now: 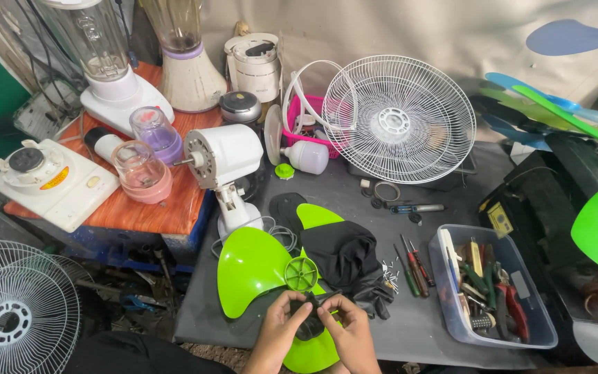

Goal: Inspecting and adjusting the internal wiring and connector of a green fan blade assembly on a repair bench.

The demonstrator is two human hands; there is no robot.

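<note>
a small black part (309,323) is gripped from its left by the left hand (282,325) and from its right by the right hand (347,325) — held just over the green fan blade (250,266) on the grey table (410,325); a black cloth (344,256) lies behind, screwdrivers (413,266) and a clear tool bin (493,291) further right.

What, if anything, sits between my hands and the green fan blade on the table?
Only a small black piece. Both the left hand and right hand pinch it directly above the green fan blade; nothing else visible intervenes. A black cloth covers the blade's right side.
</note>
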